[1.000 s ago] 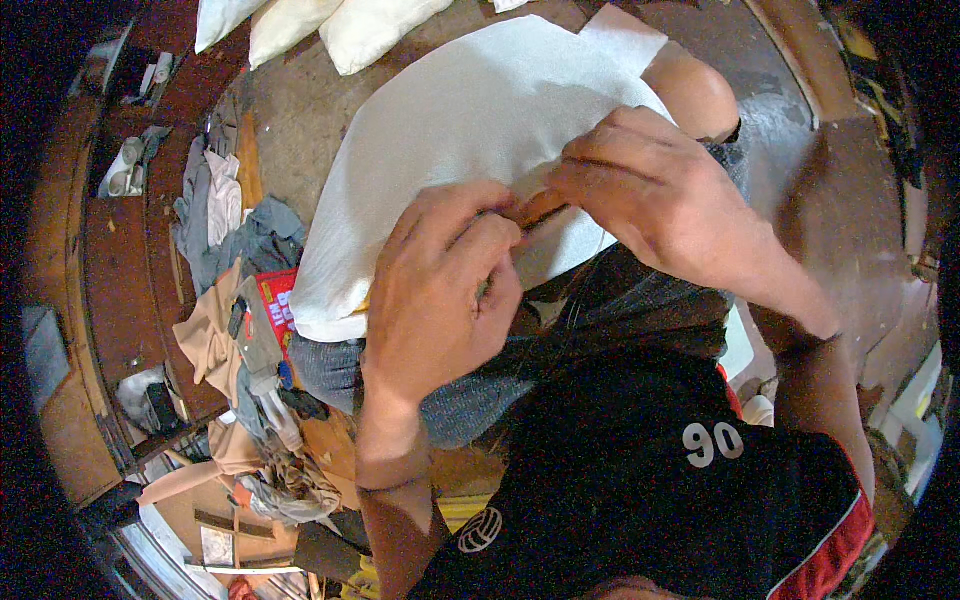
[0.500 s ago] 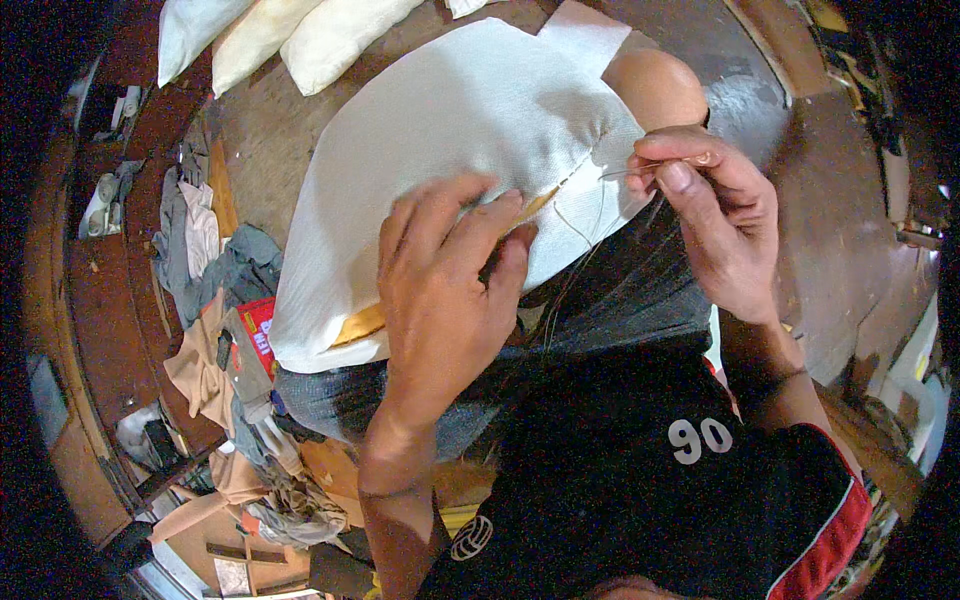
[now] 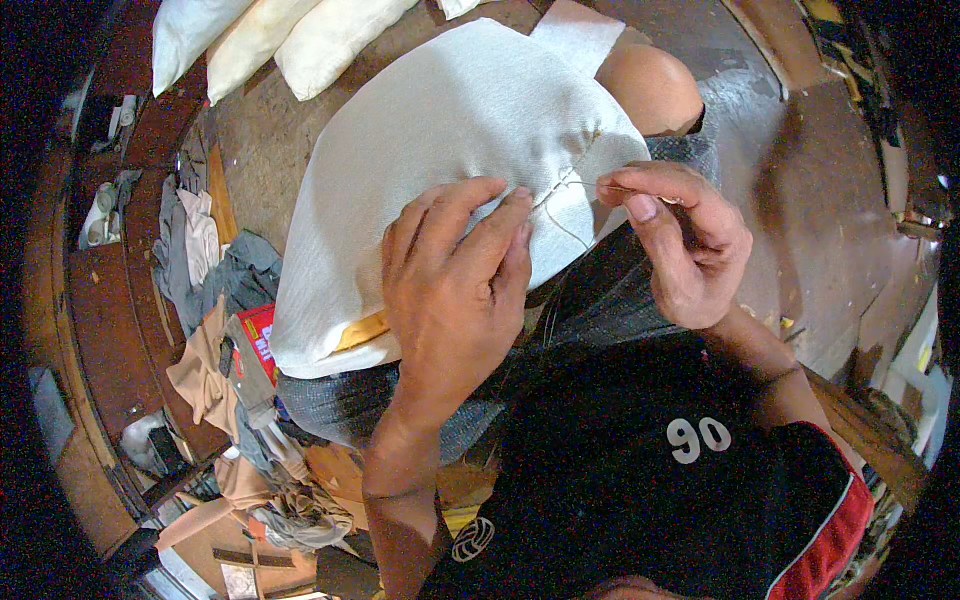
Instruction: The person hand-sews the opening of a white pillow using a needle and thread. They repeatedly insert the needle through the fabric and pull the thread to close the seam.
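A plump white cushion rests across my lap, with a stitched seam running along its near side. My left hand lies over the seam, its thumb and forefinger pinching the fabric edges together. To the left of that hand a gap in the seam shows yellow material. At the seam's right end my right hand pinches a thin needle, mostly hidden by the fingers. A fine thread loops slackly over the white fabric below the stitches.
Several pale stuffed cushions lie beyond on the floor. Cloth scraps and a red packet are heaped at my left. A bare knee sits beside the cushion at the upper right, next to a white cloth piece.
My right hand has moved left and slightly down, closer to the seam. My left fingers have drawn the seam edges together, so less yellow shows beside their tips.
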Motion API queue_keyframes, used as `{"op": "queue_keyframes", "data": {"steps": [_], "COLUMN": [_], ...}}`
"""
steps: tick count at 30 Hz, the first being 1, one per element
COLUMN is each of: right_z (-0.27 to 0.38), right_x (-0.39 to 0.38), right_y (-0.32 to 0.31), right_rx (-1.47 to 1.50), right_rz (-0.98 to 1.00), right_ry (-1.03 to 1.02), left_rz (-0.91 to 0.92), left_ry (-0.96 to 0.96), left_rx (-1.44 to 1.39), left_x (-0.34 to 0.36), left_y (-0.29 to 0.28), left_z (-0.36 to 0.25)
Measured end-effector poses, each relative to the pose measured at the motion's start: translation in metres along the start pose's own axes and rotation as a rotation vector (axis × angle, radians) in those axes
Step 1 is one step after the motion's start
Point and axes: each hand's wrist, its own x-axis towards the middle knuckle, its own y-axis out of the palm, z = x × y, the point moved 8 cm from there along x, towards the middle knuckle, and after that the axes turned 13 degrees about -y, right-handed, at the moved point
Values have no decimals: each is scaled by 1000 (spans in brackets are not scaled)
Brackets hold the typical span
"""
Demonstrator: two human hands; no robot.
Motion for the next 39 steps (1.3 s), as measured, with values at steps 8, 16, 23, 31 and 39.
{"op": "queue_keyframes", "data": {"steps": [8, 16, 23, 31, 39], "right_z": [5, 17, 22, 23, 24], "right_x": [-4, 0, 0, -1, -4], "right_y": [4, 10, 13, 14, 15], "right_rx": [-86, -146, -187, -209, -266], "right_rz": [-70, 22, 35, 56, 43], "right_ry": [-151, -283, -325, -341, -386], "left_rz": [5, 15, 9, 2, -7], "left_ry": [-4, -21, -9, -2, 7], "left_rx": [-7, -29, -28, -31, -37], "left_x": [-2, -3, -3, -4, -4], "left_y": [0, 1, 0, 1, 0], "left_z": [1, 4, 4, 4, 3]}}
